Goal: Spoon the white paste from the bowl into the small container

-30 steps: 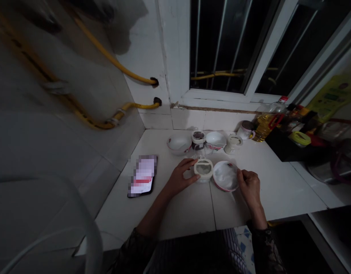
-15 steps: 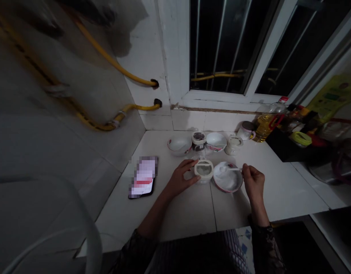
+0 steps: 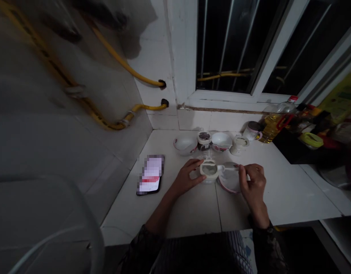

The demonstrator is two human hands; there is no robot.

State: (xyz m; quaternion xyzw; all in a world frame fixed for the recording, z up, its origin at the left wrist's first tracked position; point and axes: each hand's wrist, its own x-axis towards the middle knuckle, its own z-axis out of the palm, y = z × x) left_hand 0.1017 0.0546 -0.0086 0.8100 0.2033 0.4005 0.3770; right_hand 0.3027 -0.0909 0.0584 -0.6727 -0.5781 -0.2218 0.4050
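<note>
My left hand [image 3: 191, 177] is closed around the near left side of a small seasoning jar [image 3: 209, 170], thumb at the front and fingers behind. The jar stands on the counter with its white-rimmed top open. Between thumb and fingers, my right hand [image 3: 253, 185] pinches the handle of a small white spoon [image 3: 228, 168]. The spoon's bowl is at the right rim of the jar; its contents are too small to make out. Below the spoon stands a bowl [image 3: 229, 182] of white powder, partly covered by my right hand.
Behind the jar stand a white bowl [image 3: 185, 145], a dark-filled jar [image 3: 204, 140], a second bowl [image 3: 222, 141] and a white-filled jar [image 3: 240, 145]. A phone [image 3: 150, 175] lies at the left. An oil bottle [image 3: 271, 127] and a mug [image 3: 252, 131] stand at the back right.
My right hand has moved the spoon left, from above the bowl of white powder to the jar's rim. My left hand stays on the jar. The camera view has shifted slightly.
</note>
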